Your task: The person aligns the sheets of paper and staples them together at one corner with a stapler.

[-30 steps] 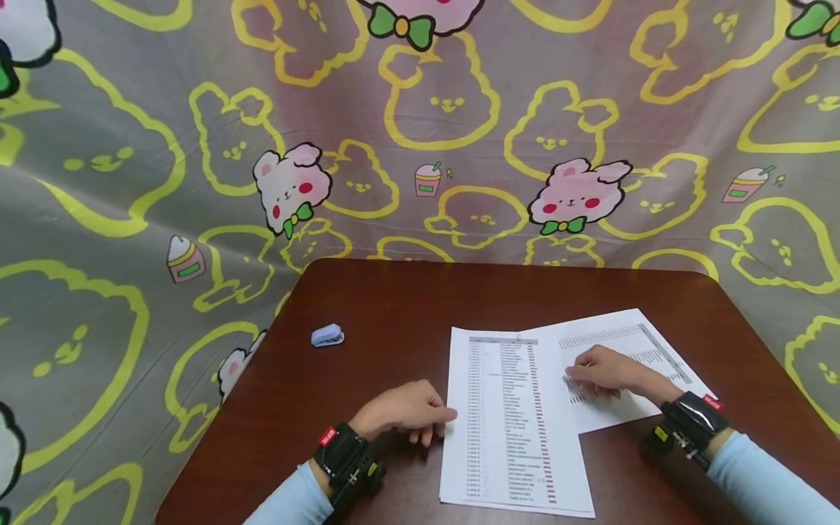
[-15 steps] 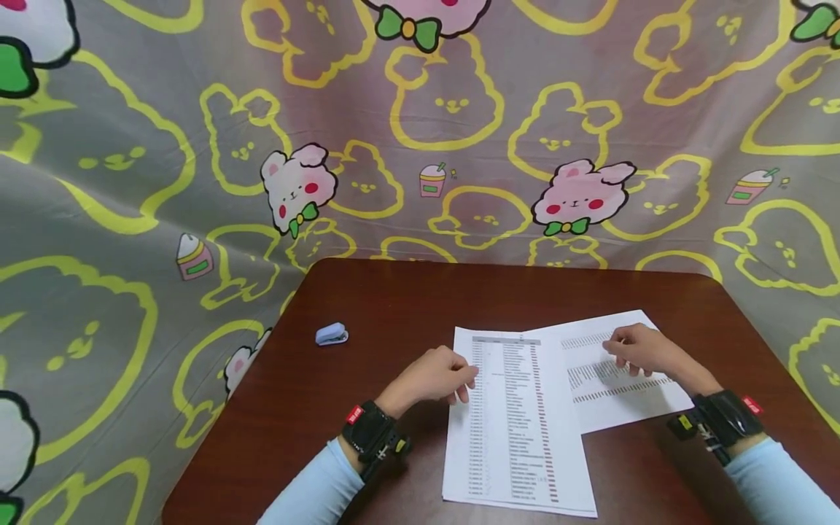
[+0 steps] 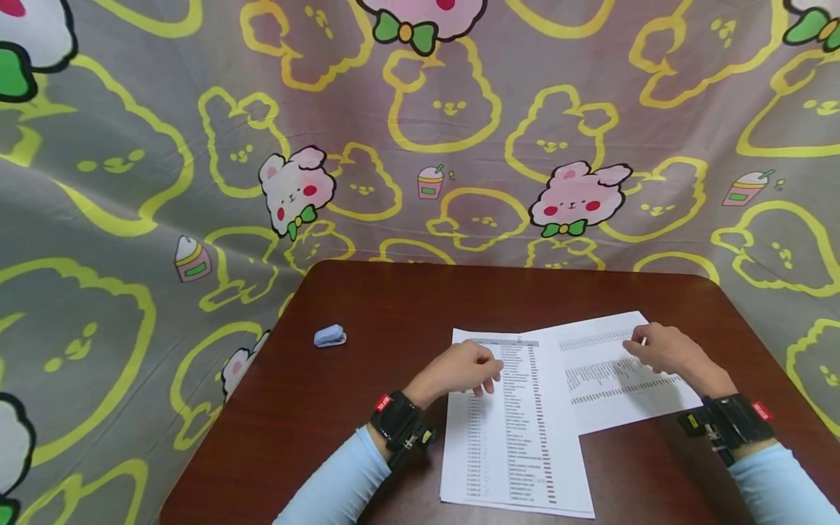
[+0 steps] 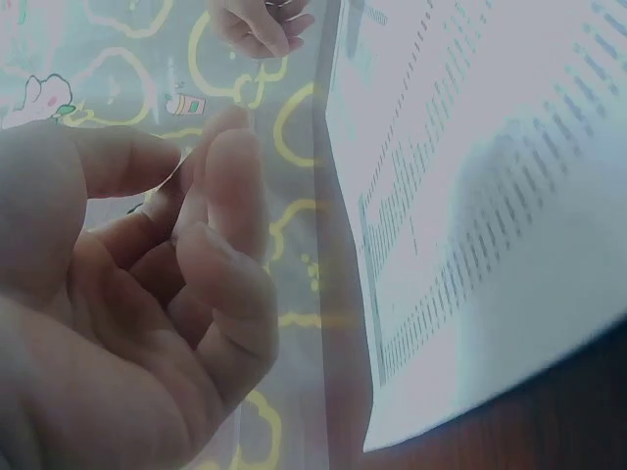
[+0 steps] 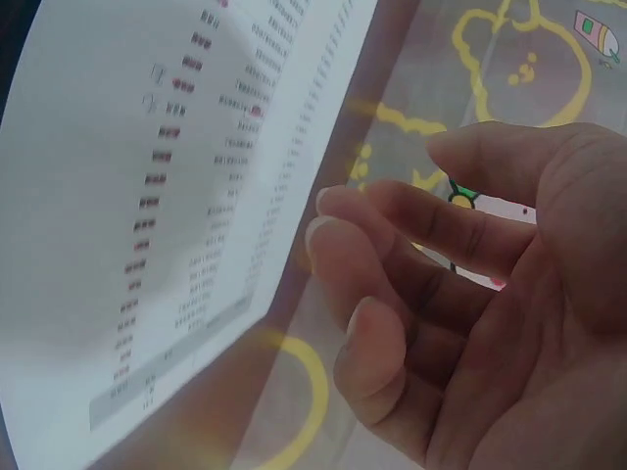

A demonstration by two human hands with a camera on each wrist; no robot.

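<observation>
Two printed sheets lie on the brown table (image 3: 394,292). The front sheet (image 3: 518,437) is upright and overlaps the left part of a tilted rear sheet (image 3: 610,397). My left hand (image 3: 469,368) hovers at the front sheet's upper left corner. Its fingers are loosely curled and hold nothing, as the left wrist view shows the hand (image 4: 176,294) beside the paper (image 4: 490,196). My right hand (image 3: 659,350) is over the rear sheet's upper right part. Its fingers (image 5: 392,255) are relaxed and empty above the print (image 5: 147,196). Whether either hand touches the paper is unclear.
A small light-blue stapler (image 3: 329,336) lies on the table's left part, apart from the sheets. A grey cloth (image 3: 459,109) printed with yellow and pink bunnies hangs behind and around the table. Both wrists carry black camera bands.
Both hands have moved away from me along the sheets. The left went right onto the front sheet's top corner; the right went toward the rear sheet's far right corner.
</observation>
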